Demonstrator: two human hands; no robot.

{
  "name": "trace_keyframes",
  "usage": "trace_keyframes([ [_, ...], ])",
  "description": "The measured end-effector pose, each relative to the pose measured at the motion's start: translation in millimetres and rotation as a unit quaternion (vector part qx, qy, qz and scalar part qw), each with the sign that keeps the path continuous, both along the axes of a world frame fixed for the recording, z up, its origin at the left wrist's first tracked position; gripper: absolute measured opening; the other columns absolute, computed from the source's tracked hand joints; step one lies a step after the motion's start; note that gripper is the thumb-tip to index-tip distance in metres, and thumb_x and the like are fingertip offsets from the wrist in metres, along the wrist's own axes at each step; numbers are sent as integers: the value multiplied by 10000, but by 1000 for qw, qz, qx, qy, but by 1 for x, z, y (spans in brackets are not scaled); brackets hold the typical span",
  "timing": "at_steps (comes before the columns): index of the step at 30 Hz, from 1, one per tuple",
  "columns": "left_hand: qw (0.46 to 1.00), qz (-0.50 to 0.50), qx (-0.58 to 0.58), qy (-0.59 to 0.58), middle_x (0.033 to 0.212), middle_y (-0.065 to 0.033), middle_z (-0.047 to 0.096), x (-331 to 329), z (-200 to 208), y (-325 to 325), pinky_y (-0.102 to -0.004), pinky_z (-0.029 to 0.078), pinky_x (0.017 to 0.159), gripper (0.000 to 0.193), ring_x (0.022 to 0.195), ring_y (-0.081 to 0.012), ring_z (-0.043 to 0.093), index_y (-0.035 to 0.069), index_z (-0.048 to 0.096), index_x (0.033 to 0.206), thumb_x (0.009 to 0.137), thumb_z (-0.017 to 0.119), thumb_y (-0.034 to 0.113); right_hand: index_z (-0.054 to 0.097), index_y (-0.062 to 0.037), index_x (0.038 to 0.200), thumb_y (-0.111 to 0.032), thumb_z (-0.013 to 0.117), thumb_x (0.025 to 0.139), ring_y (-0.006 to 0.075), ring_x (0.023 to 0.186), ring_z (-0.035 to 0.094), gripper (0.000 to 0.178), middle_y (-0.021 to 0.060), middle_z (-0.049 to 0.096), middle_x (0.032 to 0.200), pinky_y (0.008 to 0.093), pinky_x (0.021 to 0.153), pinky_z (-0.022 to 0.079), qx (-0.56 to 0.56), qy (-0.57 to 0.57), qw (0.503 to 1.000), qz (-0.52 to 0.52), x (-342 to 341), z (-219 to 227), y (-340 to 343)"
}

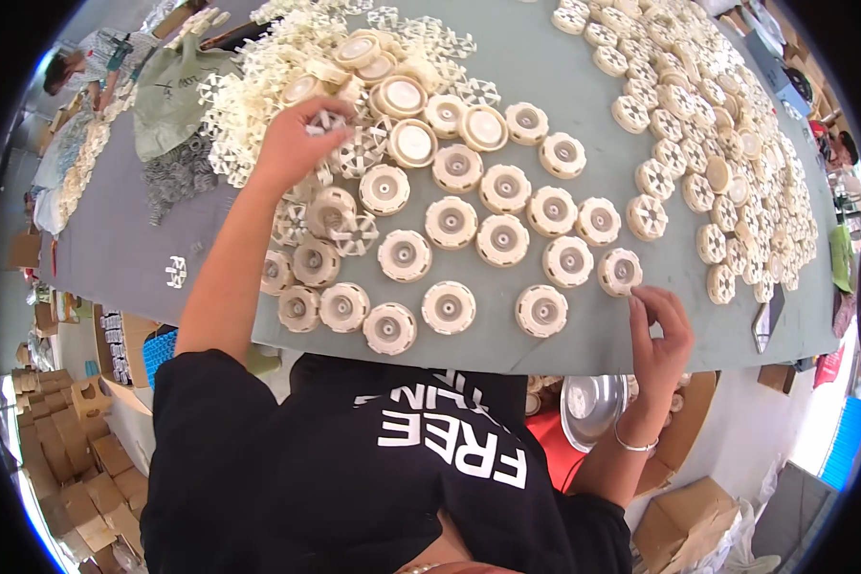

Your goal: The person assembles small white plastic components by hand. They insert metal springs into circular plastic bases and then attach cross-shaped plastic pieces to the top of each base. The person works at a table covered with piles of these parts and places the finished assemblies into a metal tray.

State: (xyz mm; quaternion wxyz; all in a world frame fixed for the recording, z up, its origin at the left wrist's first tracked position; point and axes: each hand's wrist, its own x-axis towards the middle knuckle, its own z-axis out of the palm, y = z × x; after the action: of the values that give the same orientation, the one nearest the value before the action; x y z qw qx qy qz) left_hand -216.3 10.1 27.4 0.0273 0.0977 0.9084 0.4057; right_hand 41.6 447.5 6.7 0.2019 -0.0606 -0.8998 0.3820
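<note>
My left hand reaches over the left part of the table, its fingers closed round a small white spoked plastic piece. Close by lie a loose heap of similar pieces and some round cream plastic caps. My right hand is near the front edge at the right, thumb and fingertips drawn together beside a round cream plastic part with a recessed centre. Whether they touch it or pinch something small is unclear. Between my hands, several more such round parts stand face up in loose rows.
Many round parts with spoked pieces in them cover the right side of the grey-green table. A metal bowl sits below the front edge. Cardboard boxes are stacked at lower left. Another person is at far left.
</note>
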Motion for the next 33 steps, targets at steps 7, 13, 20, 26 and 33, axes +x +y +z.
trace_keyframes([
  [7,944,148,90,280,872,17,709,-24,47,-10,-247,495,675,225,738,-57,607,106,785,1064,854,829,175,756,7,1004,29,741,877,152,786,687,129,94,740,973,270,698,556,-42,54,993,95,-23,30,-51],
  [13,955,185,187,140,863,25,669,-28,48,-9,-237,471,537,225,689,-52,577,113,764,1069,864,841,167,759,-23,1022,-40,764,884,177,766,683,139,77,729,957,282,703,564,-78,37,973,212,-79,50,-101],
  [20,915,166,338,147,947,-11,681,-5,23,20,-240,517,613,217,749,-67,617,46,733,1101,898,804,78,652,-56,1276,-238,767,887,308,861,696,446,89,711,1036,433,781,561,-90,-31,953,287,-158,52,-197],
  [26,848,232,468,90,974,-31,695,-9,19,12,-254,537,653,220,784,-111,653,65,706,1115,913,789,91,633,-70,1097,-147,743,876,297,917,709,259,88,724,1019,447,778,569,278,229,833,421,-178,38,-211],
  [33,776,96,605,-150,1015,-79,716,51,44,-12,-222,475,519,294,706,-101,642,31,652,1254,1017,667,206,584,-58,1315,-132,635,1025,72,668,595,304,36,708,1001,210,539,448,-311,43,943,109,-66,36,-61],
])
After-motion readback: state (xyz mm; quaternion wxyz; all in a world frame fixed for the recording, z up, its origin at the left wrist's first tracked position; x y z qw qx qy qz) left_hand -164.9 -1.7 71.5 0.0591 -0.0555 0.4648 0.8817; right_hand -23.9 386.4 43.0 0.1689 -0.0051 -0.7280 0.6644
